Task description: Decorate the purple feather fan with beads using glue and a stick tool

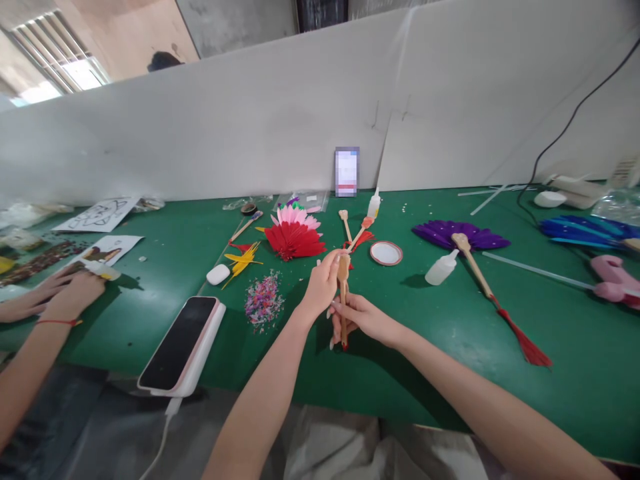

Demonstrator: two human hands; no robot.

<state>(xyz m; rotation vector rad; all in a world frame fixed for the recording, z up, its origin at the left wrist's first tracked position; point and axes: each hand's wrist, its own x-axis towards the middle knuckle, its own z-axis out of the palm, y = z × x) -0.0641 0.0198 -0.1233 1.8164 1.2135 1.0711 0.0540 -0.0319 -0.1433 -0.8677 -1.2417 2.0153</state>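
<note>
A wooden fan handle (343, 270) stands upright between my hands, a bit of red at its lower end. My left hand (323, 283) pinches its wide upper part. Lower down, the fingers of my right hand (356, 313) are wrapped round its shaft. Beyond my hands are other wooden handles (344, 219) and a round white dish (386, 253) with a red rim. Red feathers (295, 240) and pink feathers (295, 215) lie to the left of them. A purple feather fan (480, 237) with a red tassel (525, 340) rests on the right, beside a white glue bottle (441, 269).
The green table (400, 373) also holds colourful bits (264, 301), yellow feathers (243, 263), a phone on a white block (183, 347), a pink glue gun (615, 279) and blue feathers (585, 230). At the left, another person's hands (75, 293) work over papers.
</note>
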